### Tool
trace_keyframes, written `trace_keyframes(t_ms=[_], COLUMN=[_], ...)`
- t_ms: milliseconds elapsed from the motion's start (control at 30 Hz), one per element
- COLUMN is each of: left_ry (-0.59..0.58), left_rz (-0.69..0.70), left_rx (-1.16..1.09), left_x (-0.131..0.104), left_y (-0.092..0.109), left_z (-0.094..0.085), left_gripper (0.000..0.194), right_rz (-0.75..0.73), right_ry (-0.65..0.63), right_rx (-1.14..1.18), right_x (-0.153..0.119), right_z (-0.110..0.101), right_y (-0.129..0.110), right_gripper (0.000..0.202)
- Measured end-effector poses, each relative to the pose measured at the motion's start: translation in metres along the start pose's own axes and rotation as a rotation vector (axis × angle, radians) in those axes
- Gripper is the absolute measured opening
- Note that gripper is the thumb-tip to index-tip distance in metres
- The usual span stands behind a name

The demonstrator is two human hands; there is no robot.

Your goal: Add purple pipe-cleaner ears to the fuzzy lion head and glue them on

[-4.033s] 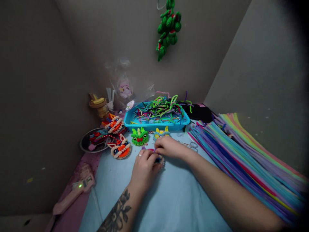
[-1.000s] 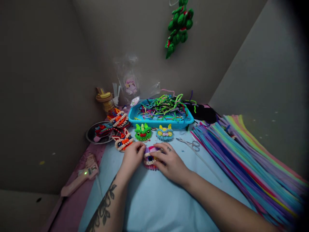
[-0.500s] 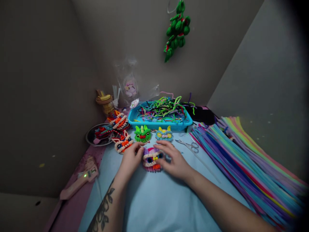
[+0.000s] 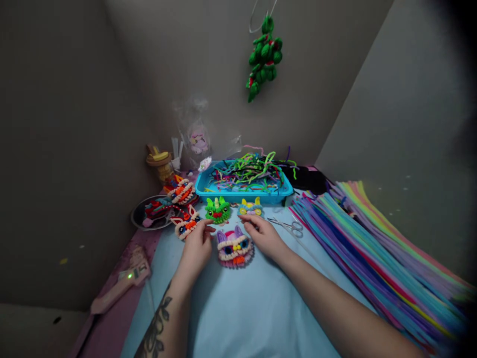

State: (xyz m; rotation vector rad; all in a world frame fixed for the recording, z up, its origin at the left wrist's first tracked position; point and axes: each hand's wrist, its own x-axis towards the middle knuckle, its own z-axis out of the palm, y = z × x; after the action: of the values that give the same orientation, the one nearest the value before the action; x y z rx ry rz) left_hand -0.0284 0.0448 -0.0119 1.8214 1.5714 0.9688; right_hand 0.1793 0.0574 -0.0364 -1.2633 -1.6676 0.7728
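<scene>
On the blue cloth lies a purple and cream pipe-cleaner lion head (image 4: 235, 248) with dark blue eyes, a yellow nose and an orange mouth. No hand touches it. To its left is my left hand (image 4: 198, 243), fingers loosely apart and empty, near a green pipe-cleaner dragon head (image 4: 218, 210) and an orange and cream lion head (image 4: 183, 228). My right hand (image 4: 264, 237) is at the upper right, fingers stretched out beside a light-blue and yellow lion head (image 4: 249, 207); whether its fingertips touch that head, I cannot tell.
Behind stands a blue tray (image 4: 242, 198) of pipe-cleaner scraps. Scissors (image 4: 292, 227) lie to the right, before bundled long pipe cleaners (image 4: 357, 248). A pink glue gun (image 4: 126, 283), a round dish (image 4: 143, 224) and another orange lion head (image 4: 182, 191) are at the left.
Both hands have come away from the purple lion head: the left drew back leftward, the right rose toward the light-blue head. The purple head now lies uncovered. The view has shifted slightly.
</scene>
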Motion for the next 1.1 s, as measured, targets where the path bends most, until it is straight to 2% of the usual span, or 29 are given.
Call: trace_keyframes(t_ms=[167, 300, 533, 633, 733, 800, 900, 933, 1000, 1033, 1100], left_ry=[-0.027, -0.051, -0.085, -0.065, -0.003, 0.068, 0.219, 0.278, 0.314, 0.327, 0.351], left_rz=[-0.024, -0.003, 0.026, 0.050, 0.076, 0.076, 0.007, -0.055, -0.273, -0.324, -0.340], left_rx=[0.031, 0.032, 0.029, 0.055, 0.110, 0.160, 0.251, 0.306, 0.538, 0.586, 0.593], left_x=[-0.007, -0.010, -0.012, -0.014, -0.017, -0.019, -0.017, -0.014, -0.004, 0.004, 0.022], left_y=[0.002, 0.002, 0.006, 0.012, 0.020, 0.027, 0.039, 0.042, 0.044, 0.042, 0.036], left_z=[0.011, 0.020, 0.019, 0.021, 0.019, 0.008, -0.026, -0.041, -0.068, -0.079, -0.093], left_gripper=[0.033, 0.035, 0.038, 0.038, 0.030, 0.021, 0.020, 0.021, 0.023, 0.025, 0.033], right_rz=[0.046, 0.073, 0.058, 0.043, 0.023, 0.008, -0.014, -0.024, -0.045, -0.055, -0.070], right_ry=[-0.047, -0.034, -0.052, -0.050, -0.044, -0.034, -0.020, -0.020, -0.025, -0.027, -0.030], right_rx=[-0.048, -0.083, -0.112, -0.125, -0.134, -0.139, -0.147, -0.146, -0.140, -0.135, -0.123], right_x=[-0.015, -0.018, -0.015, -0.016, -0.018, -0.018, -0.019, -0.019, -0.020, -0.020, -0.021], right_z=[-0.008, -0.015, -0.018, -0.017, -0.016, -0.016, -0.017, -0.017, -0.018, -0.018, -0.019], right_y=[0.003, 0.004, 0.001, 0.002, 0.004, 0.005, 0.005, 0.005, 0.004, 0.003, 0.001], right_gripper=[0.033, 0.032, 0.029, 0.028, 0.028, 0.029, 0.029, 0.028, 0.025, 0.024, 0.023])
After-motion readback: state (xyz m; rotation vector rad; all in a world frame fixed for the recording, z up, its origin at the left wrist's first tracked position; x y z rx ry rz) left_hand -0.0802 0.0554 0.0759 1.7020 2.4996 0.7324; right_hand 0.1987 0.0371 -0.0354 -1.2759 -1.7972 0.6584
